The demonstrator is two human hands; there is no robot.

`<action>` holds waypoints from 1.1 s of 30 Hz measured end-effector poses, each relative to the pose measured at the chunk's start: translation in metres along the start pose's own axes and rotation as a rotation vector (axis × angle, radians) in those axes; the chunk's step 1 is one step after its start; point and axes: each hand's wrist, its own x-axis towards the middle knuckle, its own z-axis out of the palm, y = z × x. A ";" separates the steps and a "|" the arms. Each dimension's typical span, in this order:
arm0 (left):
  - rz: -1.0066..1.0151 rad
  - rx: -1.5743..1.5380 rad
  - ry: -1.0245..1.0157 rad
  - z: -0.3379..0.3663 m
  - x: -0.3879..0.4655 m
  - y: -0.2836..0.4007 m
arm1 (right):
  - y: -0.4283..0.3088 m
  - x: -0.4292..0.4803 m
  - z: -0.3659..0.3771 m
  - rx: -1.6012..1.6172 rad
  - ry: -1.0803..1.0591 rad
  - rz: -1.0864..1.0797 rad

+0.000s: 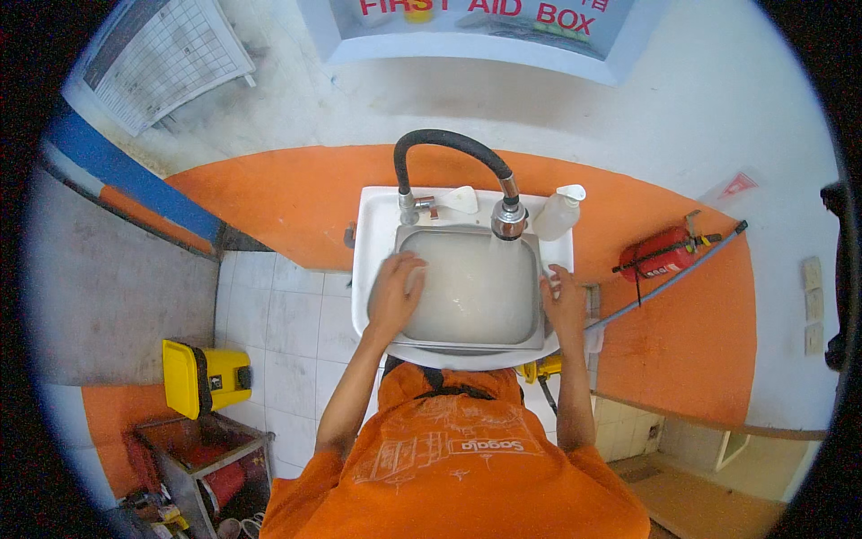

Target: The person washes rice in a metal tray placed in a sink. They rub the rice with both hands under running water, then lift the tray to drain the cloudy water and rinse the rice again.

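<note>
A rectangular metal pan (471, 290) filled with cloudy liquid rests in the white washbasin (377, 209). Water runs into the pan's back right part from the chrome spout of a faucet (510, 219) with a black flexible neck. My left hand (399, 279) is at the pan's left rim, fingers bent over it; whether it grips the rim cannot be told. At the right rim is my right hand (561, 293), its fingers curled and partly apart; its contact with the pan is unclear. A translucent pump bottle (559, 215) stands at the basin's back right corner.
Beside the faucet's handle lies a whitish flat object (460, 200). A red fire extinguisher (656, 255) and a long blue-grey pole (667, 279) are by the right wall. A yellow bin (202, 378) stands on the tiled floor at left, near a metal cabinet (202, 458).
</note>
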 end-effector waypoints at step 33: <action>-0.693 -0.402 0.076 -0.130 -0.072 0.034 | -0.065 -0.052 -0.011 0.775 -0.211 0.517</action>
